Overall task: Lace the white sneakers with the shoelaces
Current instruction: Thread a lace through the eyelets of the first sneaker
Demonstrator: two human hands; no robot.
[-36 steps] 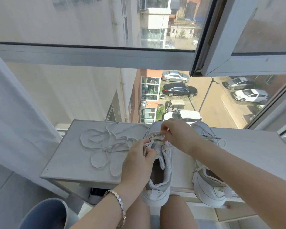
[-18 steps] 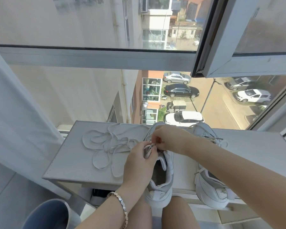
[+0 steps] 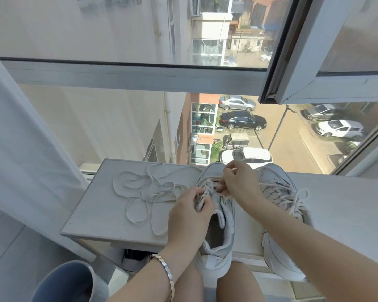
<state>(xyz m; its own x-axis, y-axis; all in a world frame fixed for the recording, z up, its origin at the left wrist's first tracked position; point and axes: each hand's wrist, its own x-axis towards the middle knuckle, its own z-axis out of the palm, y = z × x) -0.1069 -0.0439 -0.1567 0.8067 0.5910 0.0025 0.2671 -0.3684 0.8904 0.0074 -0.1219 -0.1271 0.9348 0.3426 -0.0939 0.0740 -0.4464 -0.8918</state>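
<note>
A big window fills the wall ahead, its right sash swung open, and cars stand parked in the yard far below; a pale curtain hangs down the left side. Under the glass sits a white table, pushed up to the sill; a blue bin stands on the floor near its left corner. The person sits close, bare knees just under the table's near edge.

On the table, side by side, toes to the window and heels jutting over the near edge, sit two white sneakers. The right shoe is laced up and tied in a bow, and the right forearm crosses over it; the left shoe gapes open, with some lacing across the eyelets nearest the toe.

The lace lies in loose loops on the table left of that shoe, and strands of it run across to the shoe's throat; both hands meet there. The left hand, a metal bracelet on its wrist, has its fingers curled and pinches the lace at the left side of the throat; the right hand is curled too, nipping the lace near its end, with the tip poking out above the knuckles toward the toe.
</note>
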